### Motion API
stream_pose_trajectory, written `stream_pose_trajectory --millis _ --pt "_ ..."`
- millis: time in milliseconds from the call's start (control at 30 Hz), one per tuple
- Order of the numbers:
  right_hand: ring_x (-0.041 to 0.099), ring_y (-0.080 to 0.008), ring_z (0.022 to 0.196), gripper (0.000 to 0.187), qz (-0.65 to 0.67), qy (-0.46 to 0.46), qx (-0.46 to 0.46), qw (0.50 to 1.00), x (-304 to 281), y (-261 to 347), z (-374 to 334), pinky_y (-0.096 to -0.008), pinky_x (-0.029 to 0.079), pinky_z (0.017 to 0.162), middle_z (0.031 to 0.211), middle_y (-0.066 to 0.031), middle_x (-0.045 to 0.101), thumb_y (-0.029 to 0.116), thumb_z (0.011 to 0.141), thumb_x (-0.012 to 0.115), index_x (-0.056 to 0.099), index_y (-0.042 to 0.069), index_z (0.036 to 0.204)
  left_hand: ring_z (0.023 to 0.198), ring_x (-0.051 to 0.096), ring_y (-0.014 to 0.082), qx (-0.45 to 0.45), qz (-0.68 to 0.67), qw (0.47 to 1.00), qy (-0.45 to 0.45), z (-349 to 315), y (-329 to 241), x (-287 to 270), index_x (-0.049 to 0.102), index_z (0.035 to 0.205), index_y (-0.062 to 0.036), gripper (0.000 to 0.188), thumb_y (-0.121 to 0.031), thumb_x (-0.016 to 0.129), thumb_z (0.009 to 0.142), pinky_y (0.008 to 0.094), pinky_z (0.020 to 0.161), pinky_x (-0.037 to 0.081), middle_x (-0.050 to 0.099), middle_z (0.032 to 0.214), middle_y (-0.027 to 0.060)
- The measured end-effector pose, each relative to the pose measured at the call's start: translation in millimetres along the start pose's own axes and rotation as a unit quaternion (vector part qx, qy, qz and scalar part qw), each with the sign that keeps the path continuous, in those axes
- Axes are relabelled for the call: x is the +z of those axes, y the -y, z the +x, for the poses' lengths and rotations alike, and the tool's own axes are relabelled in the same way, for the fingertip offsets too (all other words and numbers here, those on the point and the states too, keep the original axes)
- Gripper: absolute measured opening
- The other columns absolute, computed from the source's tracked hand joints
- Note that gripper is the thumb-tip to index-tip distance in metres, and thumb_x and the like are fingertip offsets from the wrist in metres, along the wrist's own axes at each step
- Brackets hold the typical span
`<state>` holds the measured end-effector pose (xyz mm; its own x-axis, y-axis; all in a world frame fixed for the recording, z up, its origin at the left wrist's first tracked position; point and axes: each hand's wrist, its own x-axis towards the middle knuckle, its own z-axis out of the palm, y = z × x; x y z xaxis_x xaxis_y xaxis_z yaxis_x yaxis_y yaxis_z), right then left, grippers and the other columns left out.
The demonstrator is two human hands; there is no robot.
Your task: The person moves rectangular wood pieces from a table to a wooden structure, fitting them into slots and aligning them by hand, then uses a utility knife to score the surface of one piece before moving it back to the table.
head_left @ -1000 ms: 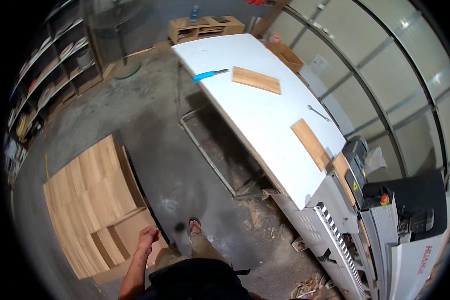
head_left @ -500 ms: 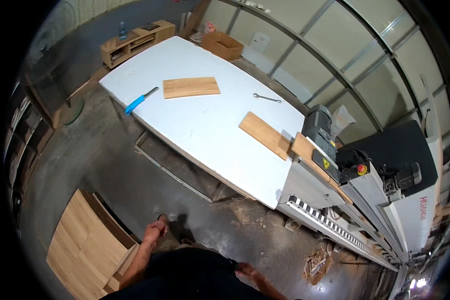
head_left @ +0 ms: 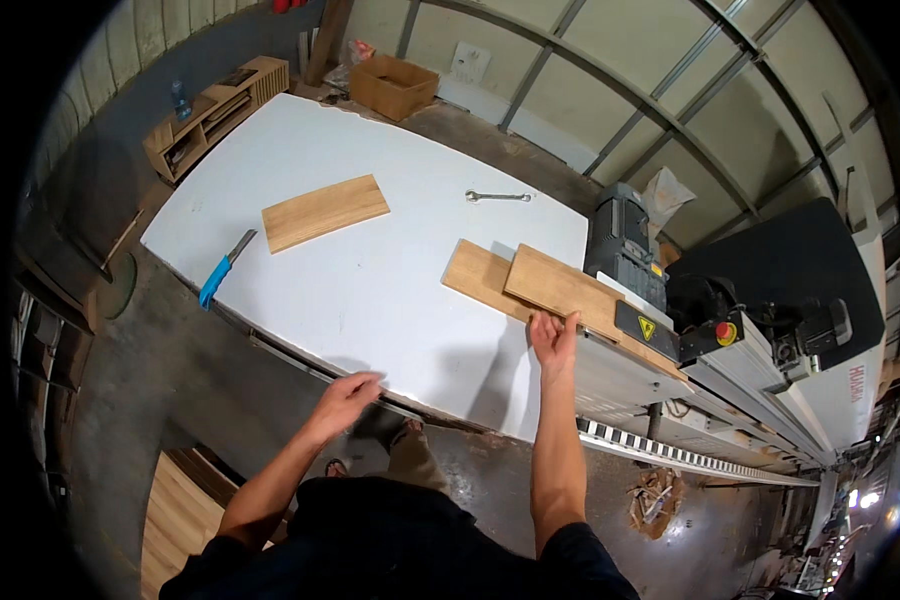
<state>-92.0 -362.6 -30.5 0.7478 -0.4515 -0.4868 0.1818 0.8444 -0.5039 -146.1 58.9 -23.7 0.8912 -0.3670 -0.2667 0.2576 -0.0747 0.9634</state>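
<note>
My right hand (head_left: 553, 345) reaches to the table's right end, its fingertips bent at the near edge of a wooden board (head_left: 562, 284). That board sticks out from the machine (head_left: 660, 310) and overlaps a second flat board (head_left: 473, 272) on the white table (head_left: 400, 310). How firmly the fingers hold it is hard to see. My left hand (head_left: 350, 398) hovers by the table's near edge, holding nothing, its fingers stretched toward the right. A third wooden board (head_left: 327, 212) lies farther left, with a blue-handled knife (head_left: 225, 270) beside it.
A wrench (head_left: 498, 197) rests toward the far side of the table. Behind stand a cardboard box (head_left: 394, 86) and a low wooden cabinet (head_left: 220, 108) with a bottle (head_left: 180, 100). Wooden panels (head_left: 180, 520) are at lower left; scraps (head_left: 656, 502) lie on the floor at right.
My view has shifted toward the table. Both hands have come up from beside my body, the right one to the board. That board now extends farther left out of the machine.
</note>
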Motion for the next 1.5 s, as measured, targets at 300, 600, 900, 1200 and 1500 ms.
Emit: stream_pose_trajectory --millis 300,600,900,1200,1500 --pt "0.063 -0.0202 0.071 0.018 -0.093 0.021 -0.058 0.994 19.4 -73.8 24.5 -0.0348 0.056 0.061 0.091 -0.0082 0.063 0.016 0.094 0.052 0.054 0.005 0.108 0.114 0.048 0.0327 0.220 0.338 0.915 -0.011 166.5 -43.1 69.2 0.051 0.126 -0.0037 0.051 -0.025 0.066 0.082 0.0380 0.097 0.039 0.050 0.126 0.0210" --pt "0.059 -0.0311 0.083 0.040 -0.660 -0.158 -0.413 0.607 -39.3 -25.2 -15.1 -0.0384 0.048 0.072 0.082 -0.0168 0.062 0.014 0.074 0.071 0.057 -0.006 0.106 0.122 0.037 0.0409 0.229 0.463 0.854 0.063 247.1 -48.8 72.3 0.046 0.131 -0.0033 0.074 -0.018 0.079 0.066 0.0427 0.102 0.035 0.032 0.140 0.0228" --pt "0.059 -0.0362 0.075 0.025 -0.695 -0.064 -0.421 0.580 -28.9 19.1 7.8 -0.0417 0.047 0.069 0.079 -0.0175 0.064 0.009 0.066 0.067 0.065 0.003 0.090 0.114 0.042 0.0383 0.282 0.457 0.836 0.113 271.2 -61.0 90.2 0.050 0.127 -0.0042 0.067 -0.010 0.076 0.066 0.0422 0.095 0.041 0.042 0.129 0.0207" --pt "0.058 -0.0295 0.059 0.014 -0.733 -0.075 -0.345 0.582 -36.5 -12.5 -38.4 -0.0357 0.045 0.056 0.064 -0.0154 0.059 0.010 0.066 0.071 0.062 0.003 0.074 0.105 0.048 0.0374 0.292 0.441 0.844 0.087 227.9 -43.2 48.1 0.054 0.120 -0.0012 0.061 -0.004 0.075 0.063 0.0417 0.090 0.044 0.050 0.119 0.0201" --pt "0.060 -0.0270 0.065 0.033 -0.746 -0.098 -0.331 0.570 -37.5 -28.7 -60.0 -0.0327 0.051 0.065 0.077 -0.0114 0.063 0.014 0.056 0.081 0.065 0.003 0.083 0.106 0.048 0.0373 0.264 0.430 0.861 0.059 199.0 -33.7 30.5 0.054 0.122 -0.0011 0.066 -0.003 0.077 0.060 0.0401 0.088 0.045 0.050 0.120 0.0202"
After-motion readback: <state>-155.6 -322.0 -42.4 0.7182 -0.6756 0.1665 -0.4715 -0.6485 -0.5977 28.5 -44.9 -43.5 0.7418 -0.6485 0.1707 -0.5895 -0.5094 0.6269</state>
